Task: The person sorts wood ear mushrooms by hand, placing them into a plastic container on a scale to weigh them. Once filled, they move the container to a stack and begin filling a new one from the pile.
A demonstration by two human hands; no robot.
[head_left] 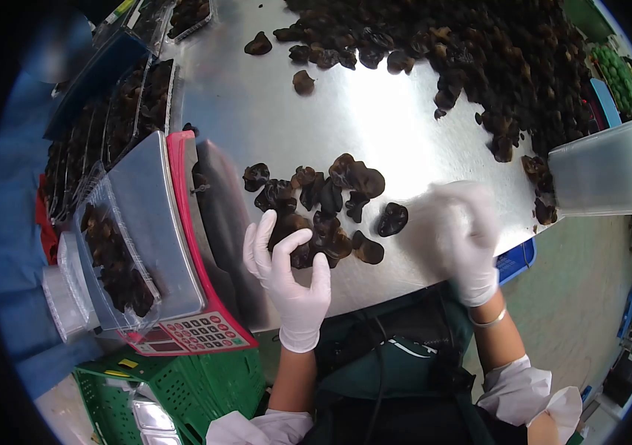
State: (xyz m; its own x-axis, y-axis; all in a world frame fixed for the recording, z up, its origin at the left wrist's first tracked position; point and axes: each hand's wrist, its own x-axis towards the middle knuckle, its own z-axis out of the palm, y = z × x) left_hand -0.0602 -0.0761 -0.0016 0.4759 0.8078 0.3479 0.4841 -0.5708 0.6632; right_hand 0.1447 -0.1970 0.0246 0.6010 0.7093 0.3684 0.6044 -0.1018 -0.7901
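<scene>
Small pile (323,208): black fungus pieces, loose on the tabletop (375,126) near its front edge, just right of the scale (182,245), between the two hands.
Left hand (286,271): gloved, open, fingers spread, tips touching the near side of the small pile; nothing gripped.
Right hand (468,237): gloved, blurred, just right of the small pile; open or closed cannot be told.
Risk, spillage: judged likely for pieces nearest the front edge, if swept by either hand.
Risk, tub: judged liable to tip off, standing at the very edge of the tabletop.
Tray (112,259): clear, holding fungus, at the left side of the scale platform; whether fully seated cannot be told.
Stacked trays (130,104): clear, filled with fungus, along the left.
Tub (604,169): translucent, apparently empty, at the right edge beside the large heap (479,52).
Green crate (182,393): below the scale; contents unclear.
</scene>
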